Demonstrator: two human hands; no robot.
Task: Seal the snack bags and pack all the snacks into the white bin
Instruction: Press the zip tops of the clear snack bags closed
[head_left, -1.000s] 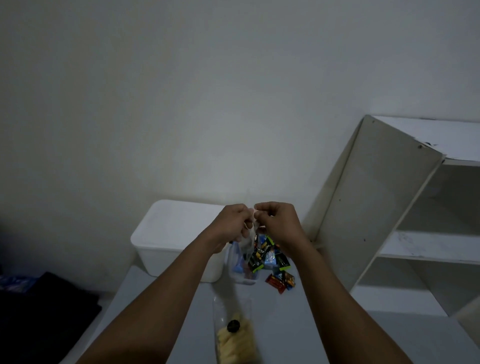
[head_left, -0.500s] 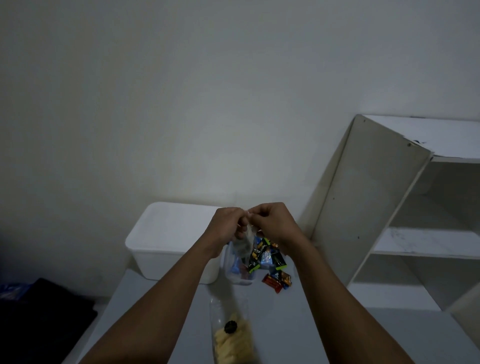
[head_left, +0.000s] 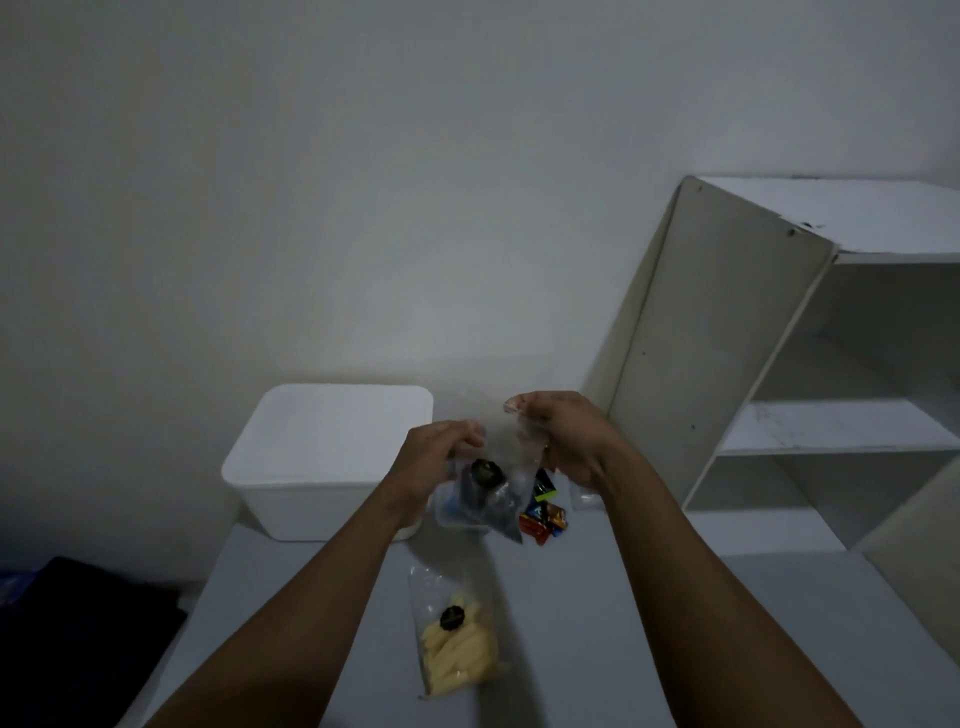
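Since the earlier frames the hands have drawn apart, and the clear snack bag (head_left: 496, 470) is now stretched between them. Left hand (head_left: 439, 457) pinches its left edge; right hand (head_left: 563, 441) grips its upper right corner. The bag is held above the table (head_left: 561, 623), just in front of the white bin (head_left: 311, 509). A yellow-snack bag (head_left: 460, 649) lies nearer.

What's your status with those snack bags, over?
Left hand and right hand both pinch the clear bag, held up. Yellow snack bag and loose candies not yet packed. Way to white bin looks open.
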